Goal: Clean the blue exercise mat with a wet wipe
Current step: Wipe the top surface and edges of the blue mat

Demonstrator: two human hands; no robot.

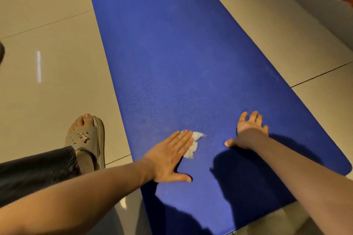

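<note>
Long blue foam exercise mat (172,53) lies flat on the glossy beige tiled floor (47,91), running away from me. Crumpled white wet wipe (194,144) sits on the mat near its close end, about mid-width. My left hand (168,158) presses it down — fingers straight and together, grip wide, nothing curled round the wipe. My right hand (248,131) rests on the mat towards its right edge, apart from the wipe — fingers spread, grip wide, holding nothing. My foot in a beige slide sandal (89,139) stands just off the mat's left edge.
</note>
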